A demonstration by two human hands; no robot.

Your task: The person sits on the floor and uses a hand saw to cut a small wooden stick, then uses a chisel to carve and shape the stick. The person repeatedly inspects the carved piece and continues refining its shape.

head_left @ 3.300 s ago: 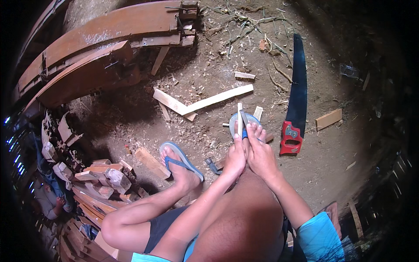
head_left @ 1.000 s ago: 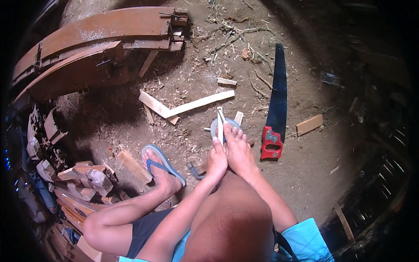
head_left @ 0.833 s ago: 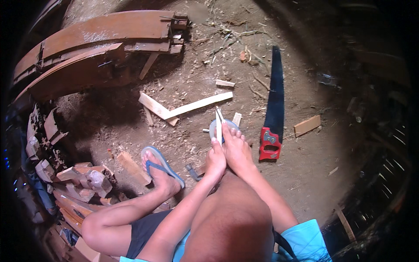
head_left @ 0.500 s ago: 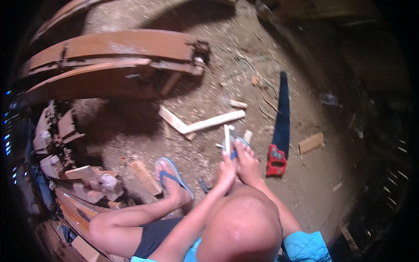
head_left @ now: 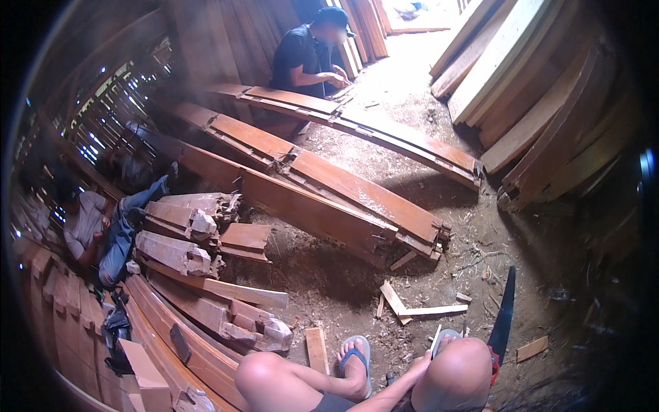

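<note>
My left hand (head_left: 417, 367) is closed around a thin pale wooden strip (head_left: 436, 338), which stands up beside my raised right knee (head_left: 453, 374). My right hand is hidden behind that knee. Just beyond the strip is the toe end of my right sandal (head_left: 449, 335). A handsaw (head_left: 506, 312) lies on the ground to the right, its red handle partly behind the knee. Ahead of my hand, a pale wood stick (head_left: 436, 311) meets a shorter piece (head_left: 395, 302) at an angle.
Long brown wooden beams (head_left: 343, 185) stretch across the ground ahead. Rough timber pieces (head_left: 182, 250) pile up at left, where a seated person (head_left: 89, 226) is. Another person (head_left: 305, 58) works at the far side. Stacked planks (head_left: 528, 75) lean at right. A small block (head_left: 532, 349) lies beyond the saw.
My view has tilted up and swung left, bringing both people and the stacked planks into sight. The right hand, visible before at the foot, is now behind the knee.
</note>
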